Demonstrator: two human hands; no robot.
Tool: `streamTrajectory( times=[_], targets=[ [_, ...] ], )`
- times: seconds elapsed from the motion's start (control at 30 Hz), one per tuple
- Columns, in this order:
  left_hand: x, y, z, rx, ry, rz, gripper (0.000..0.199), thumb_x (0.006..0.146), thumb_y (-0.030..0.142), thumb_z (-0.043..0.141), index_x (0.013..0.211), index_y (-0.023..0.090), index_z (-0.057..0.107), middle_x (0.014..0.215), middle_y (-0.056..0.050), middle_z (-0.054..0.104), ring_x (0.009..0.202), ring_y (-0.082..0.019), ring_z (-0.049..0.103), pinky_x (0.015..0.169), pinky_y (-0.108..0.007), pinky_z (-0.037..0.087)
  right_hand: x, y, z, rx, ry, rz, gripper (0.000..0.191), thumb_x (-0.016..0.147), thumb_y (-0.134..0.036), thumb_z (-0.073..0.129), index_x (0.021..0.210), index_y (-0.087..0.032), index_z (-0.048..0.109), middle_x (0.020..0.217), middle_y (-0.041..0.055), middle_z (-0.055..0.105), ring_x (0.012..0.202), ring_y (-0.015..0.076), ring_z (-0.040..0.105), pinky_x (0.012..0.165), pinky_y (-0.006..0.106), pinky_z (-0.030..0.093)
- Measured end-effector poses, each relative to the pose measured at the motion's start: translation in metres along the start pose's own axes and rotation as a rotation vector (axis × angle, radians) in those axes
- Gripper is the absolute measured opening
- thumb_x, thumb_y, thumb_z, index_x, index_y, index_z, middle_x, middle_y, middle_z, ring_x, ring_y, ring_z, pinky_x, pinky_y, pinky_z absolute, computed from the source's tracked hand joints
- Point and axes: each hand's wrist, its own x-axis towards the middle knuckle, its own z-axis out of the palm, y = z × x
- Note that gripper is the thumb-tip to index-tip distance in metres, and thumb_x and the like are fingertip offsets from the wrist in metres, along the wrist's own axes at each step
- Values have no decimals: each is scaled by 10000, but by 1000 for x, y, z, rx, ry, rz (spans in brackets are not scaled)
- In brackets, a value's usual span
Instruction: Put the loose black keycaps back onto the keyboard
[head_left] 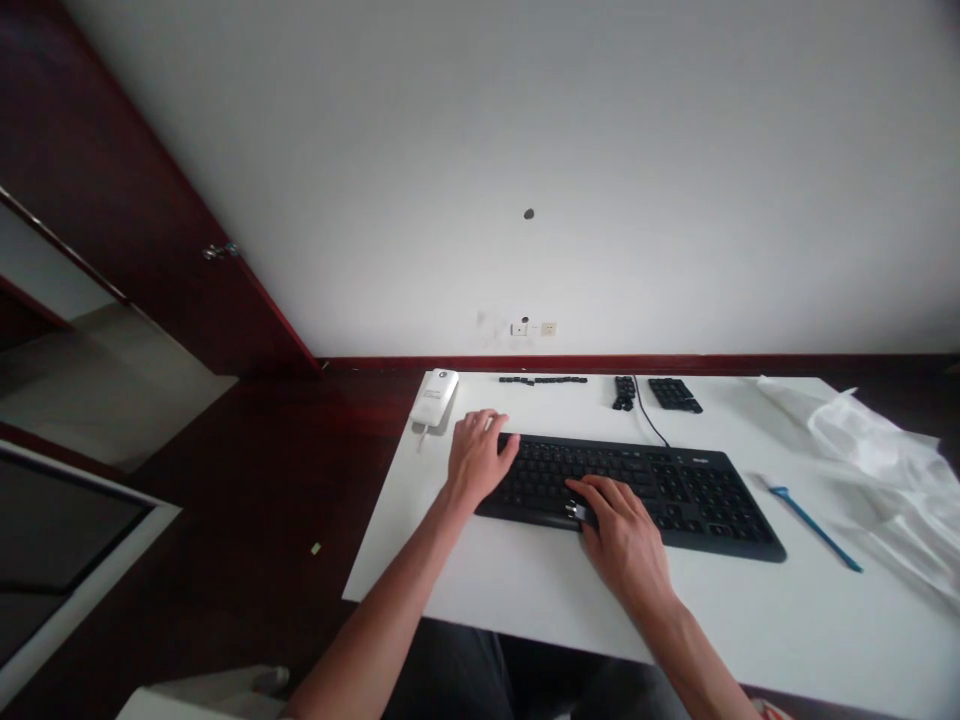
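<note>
Both hands rest on the keyboard (630, 492), the left hand (477, 458) open with fingers spread across the keys, the right hand (619, 525) curled, gripping a small metal tool (575, 511).

The keyboard (645, 490) is matt black plastic, with a small piece of shiny metal (575, 511) on it. The worktop (525, 590) looks smooth and white, the block (435, 396) glossy white plastic, and the crumpled sheet (870, 450) thin translucent film.
</note>
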Motion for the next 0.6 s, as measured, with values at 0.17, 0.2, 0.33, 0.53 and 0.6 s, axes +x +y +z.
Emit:
streamTrajectory(
  times=[0.17, 0.2, 0.33, 0.53, 0.6],
  targets=[
    [55, -51, 31, -243, -31, -244, 287, 976, 277, 599, 1248, 212, 664, 1074, -64, 701, 985, -194, 648, 940, -315, 497, 0, 0, -1, 15, 13, -15, 566, 775, -48, 565, 1297, -245, 664, 1231, 89, 692, 1140, 302, 619, 992, 461, 533],
    [58, -57, 37, -265, -39, -267, 279, 974, 280, 601, 1236, 209, 668, 1025, -51, 707, 916, -179, 653, 885, -296, 502, 1, 0, -3, 25, 11, -23, 559, 774, -49, 562, 1287, -244, 669, 1221, 87, 697, 1136, 301, 621, 991, 460, 532],
    [57, -70, 52, -302, -36, -302, 290, 967, 310, 621, 1240, 223, 662, 907, -13, 716, 846, -166, 661, 806, -262, 478, 6, 3, -14, 136, 24, -60, 517, 796, -52, 524, 1256, -235, 674, 1201, 83, 709, 1146, 283, 632, 1011, 435, 531],
    [57, -75, 56, -355, -15, -340, 300, 974, 325, 601, 1254, 233, 655, 886, -5, 726, 782, -157, 660, 744, -251, 447, 52, 8, -37, 280, 26, 49, 347, 901, -166, 513, 1170, -241, 720, 968, 43, 749, 839, 202, 717, 771, 294, 559],
    [60, -75, 57, -380, 1, -375, 281, 965, 309, 598, 1226, 234, 670, 863, -4, 722, 774, -161, 654, 748, -253, 447, 82, 11, -39, 265, 43, 165, 219, 941, -309, 571, 1025, -237, 760, 691, 0, 696, 592, 174, 643, 633, 279, 512]
  ],
)
